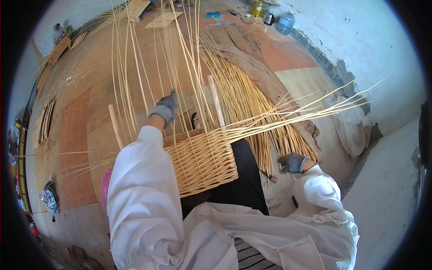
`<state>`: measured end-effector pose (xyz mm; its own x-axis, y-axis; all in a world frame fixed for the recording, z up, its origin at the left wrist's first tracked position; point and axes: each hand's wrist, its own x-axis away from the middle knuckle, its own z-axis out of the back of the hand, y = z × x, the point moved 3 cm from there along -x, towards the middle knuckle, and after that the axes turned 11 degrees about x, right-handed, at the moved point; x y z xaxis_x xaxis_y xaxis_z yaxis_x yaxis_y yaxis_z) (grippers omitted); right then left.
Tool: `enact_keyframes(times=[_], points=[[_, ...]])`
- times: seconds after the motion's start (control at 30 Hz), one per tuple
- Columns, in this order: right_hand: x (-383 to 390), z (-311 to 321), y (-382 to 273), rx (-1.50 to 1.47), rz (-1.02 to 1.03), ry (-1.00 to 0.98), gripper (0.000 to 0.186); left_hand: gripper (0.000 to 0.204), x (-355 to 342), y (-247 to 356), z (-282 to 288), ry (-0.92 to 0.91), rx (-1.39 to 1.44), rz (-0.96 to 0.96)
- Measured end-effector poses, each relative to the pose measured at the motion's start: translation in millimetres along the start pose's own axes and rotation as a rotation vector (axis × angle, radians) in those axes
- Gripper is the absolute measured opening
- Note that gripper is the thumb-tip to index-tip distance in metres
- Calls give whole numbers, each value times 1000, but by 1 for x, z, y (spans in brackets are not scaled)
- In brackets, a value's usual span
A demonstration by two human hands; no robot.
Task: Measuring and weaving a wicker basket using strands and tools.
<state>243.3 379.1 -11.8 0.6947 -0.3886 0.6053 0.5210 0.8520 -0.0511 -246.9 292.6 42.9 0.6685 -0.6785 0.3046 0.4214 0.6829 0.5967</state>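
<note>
A partly woven wicker basket (pixel 202 159) rests tilted across my dark-covered lap, with tall upright willow rods (pixel 118 81) rising from its far side. My left hand (pixel 166 109), in a grey glove, is closed round one of these upright rods above the far edge. The rod is blurred above the hand. A bunch of loose rod ends (pixel 297 117) sticks out to the right from the basket's upper corner. My right hand (pixel 292 163), also gloved and smeared by motion, is low on the right beside a small tool (pixel 268 176) with a dark shaft; its fingers are unclear.
A big bundle of willow rods (pixel 252 99) lies on the floor beyond the basket, beside brown sacking (pixel 234 40). Two flat wooden sticks (pixel 216 101) stand up at the basket. By the wall are a water bottle (pixel 285 23), a kettle (pixel 269 19) and a white plastic bag (pixel 348 126).
</note>
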Motion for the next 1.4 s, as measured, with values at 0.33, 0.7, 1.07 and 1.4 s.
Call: enact_keyframes(times=[0.33,0.7,1.07,1.4], points=[[-131,201,-152,-180,-380,389,32,33,96,3,-52,-154,-146,-83],[-144,171,-135,-478,-29,392,53,26,111,-111,71,761,289,-600],[-98,172,-186,-139,-96,977,33,44,189,-115,39,899,57,-515],[-112,99,-257,-458,573,1217,17,41,190,-106,-28,351,40,-151]])
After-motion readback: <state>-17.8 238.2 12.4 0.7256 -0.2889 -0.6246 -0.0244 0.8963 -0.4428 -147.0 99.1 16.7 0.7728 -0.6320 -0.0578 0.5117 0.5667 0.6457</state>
